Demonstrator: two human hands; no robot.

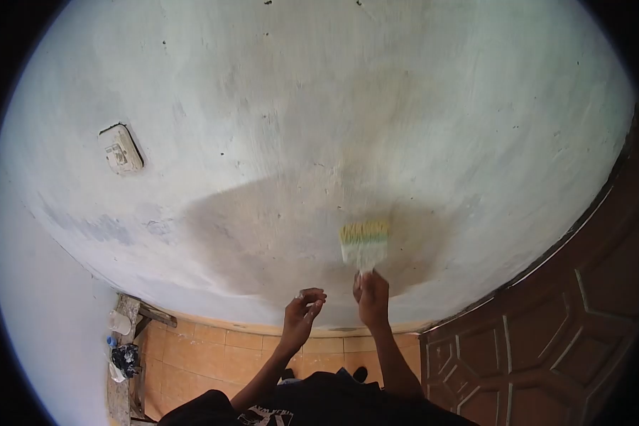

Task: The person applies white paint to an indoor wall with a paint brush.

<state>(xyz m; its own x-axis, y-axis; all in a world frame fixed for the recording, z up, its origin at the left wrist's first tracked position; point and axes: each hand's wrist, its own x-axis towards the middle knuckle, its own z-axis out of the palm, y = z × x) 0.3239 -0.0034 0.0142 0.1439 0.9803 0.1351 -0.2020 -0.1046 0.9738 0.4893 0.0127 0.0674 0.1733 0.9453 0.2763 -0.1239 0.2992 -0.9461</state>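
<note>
My right hand is wrapped round the handle of a wide paint brush. The brush points upward against or close to the whitish wall, its bristles yellowish at the tip and pale lower down. To the left of it, my left hand is raised in front of the wall's lower part, fingers bent and a little apart, with nothing visible in them. Pale specks show on its fingers. A shadow falls on the wall around both hands and the brush.
A paint-marked switch plate is on the wall at the left. At lower left, a wooden bench bears a white container and a dark plastic bag. A brown panelled door stands right, above orange floor tiles.
</note>
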